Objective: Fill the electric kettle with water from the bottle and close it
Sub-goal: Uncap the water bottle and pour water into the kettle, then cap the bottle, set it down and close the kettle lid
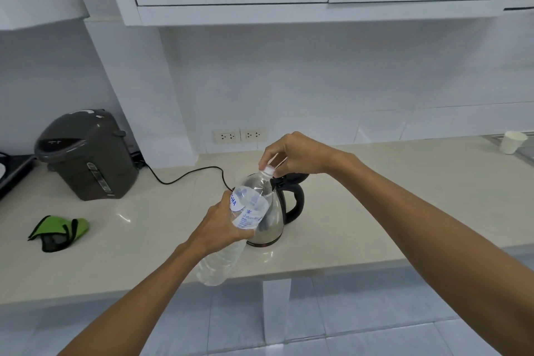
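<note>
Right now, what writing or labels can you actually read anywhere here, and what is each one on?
"CHA": blue letters on the bottle label, cut off by the left hand.
Smaller print on the same label: too blurred to read.
Front panel of the grey water boiler: markings too small to read.
Nothing readable elsewhere.

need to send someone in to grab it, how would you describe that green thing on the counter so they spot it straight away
Start at the long pale countertop under the white wall cupboards and find the big dark grey water dispenser at its left end. In front of it, near the counter's front edge, lies a crumpled green cloth with black trim. It is the only brightly coloured and soft item there.
</note>
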